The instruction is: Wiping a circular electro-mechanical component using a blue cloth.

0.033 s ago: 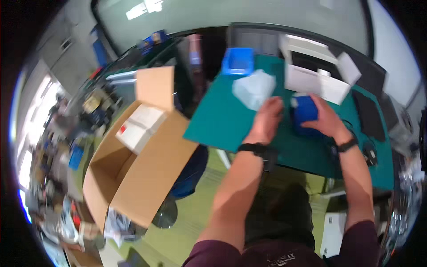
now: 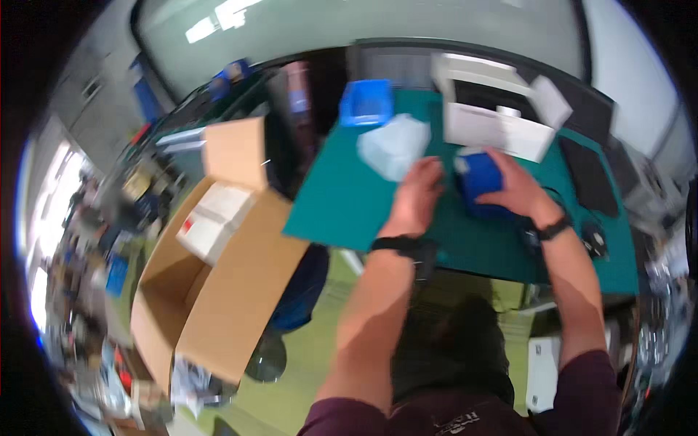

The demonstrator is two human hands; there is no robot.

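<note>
My right hand (image 2: 515, 185) is closed round a rounded dark blue object (image 2: 481, 178) on the green tabletop, its thumb across the near side. The object's exact kind is blurred. To its left, my left hand (image 2: 419, 195) has its fingers curled together; what they hold, if anything, is hidden. A crumpled whitish translucent plastic bag (image 2: 392, 145) lies just beyond that hand, its lower tip close to the fingers. An opened white carton (image 2: 469, 123) with raised flaps stands behind the blue object, with a dark inside and a small white piece on its front edge.
A blue plastic bin (image 2: 366, 103) sits at the far left of the green table (image 2: 327, 203). At the right lie a black keyboard-like slab (image 2: 587, 174) and a dark mouse-like thing (image 2: 593, 240). Left of the table, a large open cardboard box (image 2: 240, 283) contains a white box (image 2: 216, 220).
The whole view has shifted, so the table and hands sit a little further left in the picture. My right hand keeps its grip on the blue object; little else differs.
</note>
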